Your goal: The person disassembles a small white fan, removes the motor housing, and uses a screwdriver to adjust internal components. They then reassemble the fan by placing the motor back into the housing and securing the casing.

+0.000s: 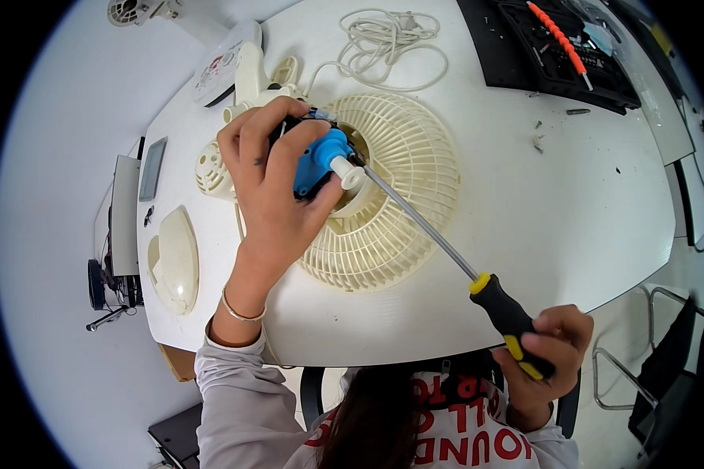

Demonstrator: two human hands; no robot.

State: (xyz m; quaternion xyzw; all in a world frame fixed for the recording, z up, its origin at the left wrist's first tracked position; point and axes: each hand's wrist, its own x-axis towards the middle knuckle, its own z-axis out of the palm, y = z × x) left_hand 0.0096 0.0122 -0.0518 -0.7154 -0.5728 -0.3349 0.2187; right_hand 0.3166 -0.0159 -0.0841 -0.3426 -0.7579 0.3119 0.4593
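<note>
My left hand (274,168) is wrapped round a blue and black fan motor part (313,164) with a white knob (350,173) sticking out of it. This part sits over the hub of a round cream fan grille (403,187) lying on the table. In my right hand (551,359) is a long screwdriver (430,227) with a black and yellow handle, fingers closed round the handle. Its shaft slants up and left, and the tip meets the motor part beside the white knob. My left fingers hide much of the motor.
A coiled cream cable (387,47) lies at the back. Back right sits a black tool case (563,55) with an orange flexible shaft (559,39); loose screws (577,111) lie near it. Left are a cream cover (176,262), a grey tray (153,168) and a fan base (231,62).
</note>
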